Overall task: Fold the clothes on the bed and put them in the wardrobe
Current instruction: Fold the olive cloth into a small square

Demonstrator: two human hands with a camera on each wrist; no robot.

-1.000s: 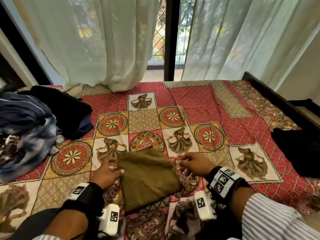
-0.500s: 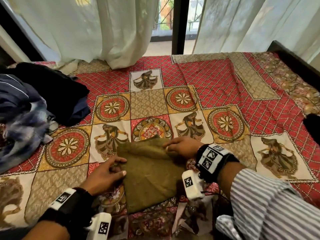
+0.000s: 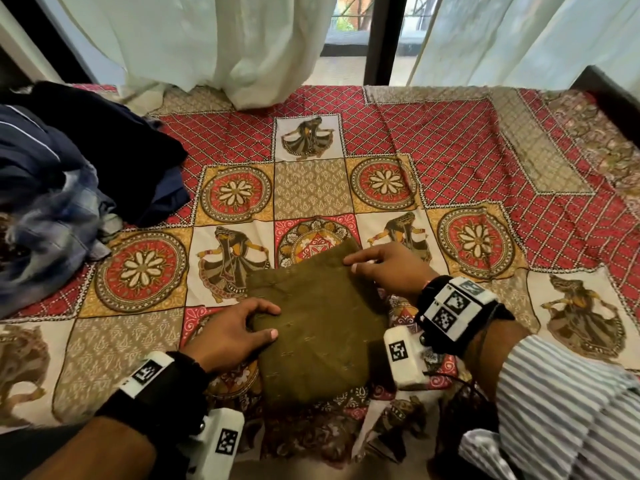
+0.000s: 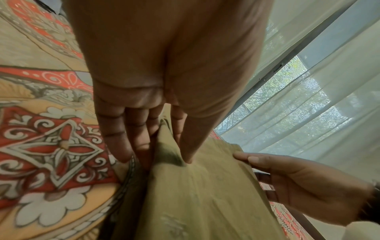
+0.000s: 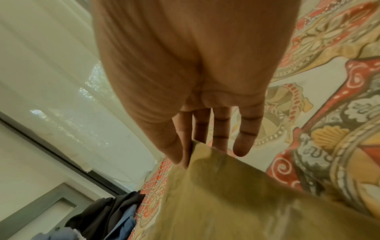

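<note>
The left hand (image 3: 230, 336) pinches the near-left edge of the folded olive cloth (image 3: 318, 334), thumb on top, fingers (image 4: 123, 142) beneath; the right hand (image 3: 388, 268) pinches its far corner. This piece on the bed (image 3: 450, 140) looks folded, ready for lifting. A pile of clothes (image 3: 69, 174) at left seems unfolded; no wardrobe is visible.

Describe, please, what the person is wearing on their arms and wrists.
Each wrist carries a black band with a white block printed with black square markers: left wrist band, right wrist band. A white camera box with another marker sits beneath each wrist. The right arm wears a grey-and-white striped sleeve; thin dark cables trail below it.
</note>
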